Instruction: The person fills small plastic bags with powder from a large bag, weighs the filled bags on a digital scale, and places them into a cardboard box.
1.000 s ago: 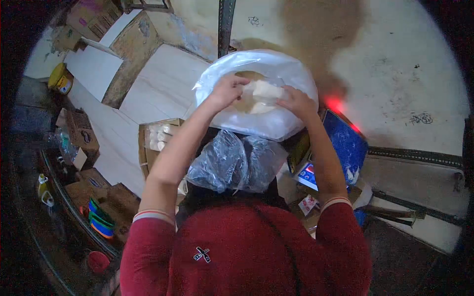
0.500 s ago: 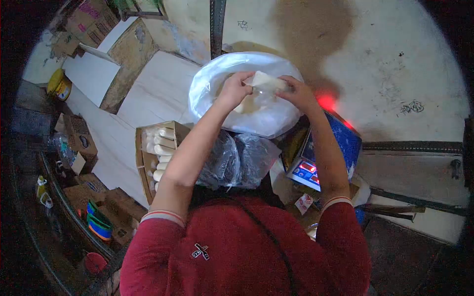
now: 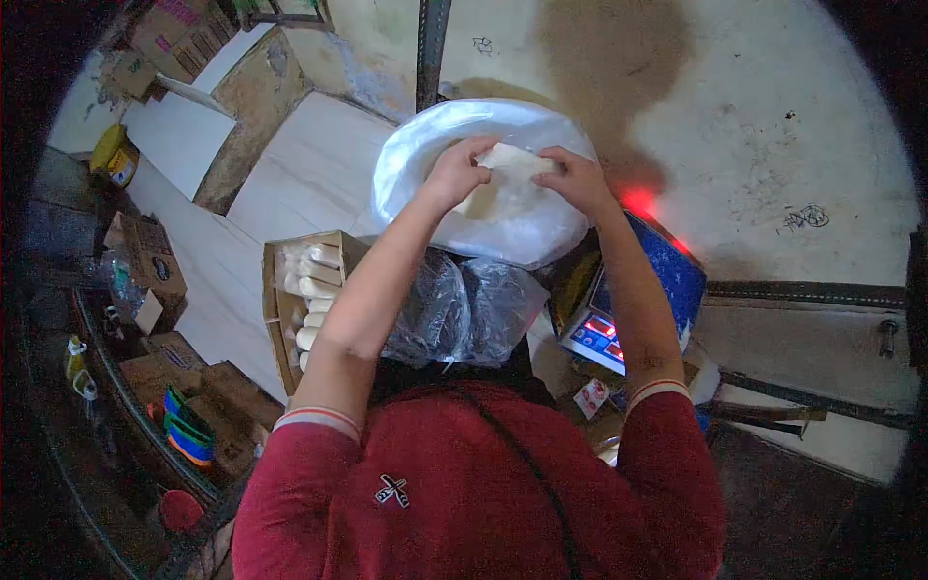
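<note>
Over a wide round container lined with translucent white plastic [image 3: 401,164], my two hands hold a small clear bag of white stuff [image 3: 519,160]. My left hand [image 3: 461,176] grips its left end, thumb and fingers bent around it. The right end sits between the thumb and fingers of my right hand [image 3: 577,182]. More pale material shows inside the container beneath the bag, but what it is I cannot tell. Close to my left forearm, a cardboard box [image 3: 272,290] contains several filled white packets [image 3: 317,287]. Clear plastic bags [image 3: 469,309] lie between my body and the container.
Under my right forearm stands a blue digital scale [image 3: 667,275] with lit red digits. A wall rises behind the container. To the left are a white tiled surface [image 3: 300,179], a yellow tub [image 3: 116,159] and cardboard boxes [image 3: 155,266].
The small bag has turned flatter and sits slightly lower between my hands. My right hand's fingers have shifted on its right end. The camera view has moved slightly.
</note>
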### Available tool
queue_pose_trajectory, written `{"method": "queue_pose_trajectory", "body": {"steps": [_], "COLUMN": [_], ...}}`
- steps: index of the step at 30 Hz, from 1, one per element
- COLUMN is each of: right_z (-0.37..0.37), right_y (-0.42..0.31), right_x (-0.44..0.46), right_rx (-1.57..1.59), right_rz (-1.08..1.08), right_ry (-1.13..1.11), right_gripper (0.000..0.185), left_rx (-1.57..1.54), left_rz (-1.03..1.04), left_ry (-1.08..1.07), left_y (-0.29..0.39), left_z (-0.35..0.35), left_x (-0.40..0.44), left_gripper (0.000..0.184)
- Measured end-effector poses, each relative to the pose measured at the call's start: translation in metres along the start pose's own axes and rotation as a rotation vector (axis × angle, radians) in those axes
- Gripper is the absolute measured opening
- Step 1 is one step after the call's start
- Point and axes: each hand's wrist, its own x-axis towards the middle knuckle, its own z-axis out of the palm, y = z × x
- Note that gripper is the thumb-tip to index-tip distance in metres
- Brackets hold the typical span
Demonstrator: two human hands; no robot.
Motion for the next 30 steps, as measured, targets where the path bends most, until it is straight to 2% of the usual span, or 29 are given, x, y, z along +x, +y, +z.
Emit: {"method": "queue_pose_trajectory", "body": {"steps": [3, 8, 11, 16, 20, 23, 27, 30], "right_z": [0.001, -0.001, -0.006, -0.005, -0.005, 0.001, 0.000, -0.007], "right_y": [-0.002, -0.018, -0.029, -0.048, -0.071, -0.075, -0.092, -0.106], "right_x": [0.004, 0.007, 0.012, 0.012, 0.013, 0.024, 0.027, 0.028], "right_rx": [-0.102, -0.285, -0.568, -0.708, -0.879, -1.024, -1.085, -1.115], "right_rz": [-0.077, -0.068, -0.147, -0.223, -0.242, -0.403, -0.533, -0.551], "right_ry": [0.018, 0.055, 0.055, 0.142, 0.147, 0.208, 0.180, 0.188], "right_gripper": [0.045, 0.035, 0.037, 0.034, 0.023, 0.016, 0.017, 0.017], "left_rx": [-0.202, -0.144, -0.126, 0.020, 0.032, 0.012, -0.086, -0.067], "left_rz": [-0.054, -0.071, -0.090, -0.042, -0.118, -0.259, -0.259, -0.270], "left_ry": [0.008, 0.021, 0.030, 0.059, 0.062, 0.025, 0.046, 0.026], "left_y": [-0.009, -0.006, -0.005, 0.005, 0.014, 0.022, 0.017, 0.025], "left_z": [0.002, 0.002, 0.002, 0.002, 0.007, 0.005, 0.004, -0.006], "left_x": [-0.001, -0.002, 0.001, 0.002, 0.004, 0.007, 0.011, 0.016], "left_gripper": [0.059, 0.060, 0.058, 0.055, 0.054, 0.055, 0.057, 0.057]}}
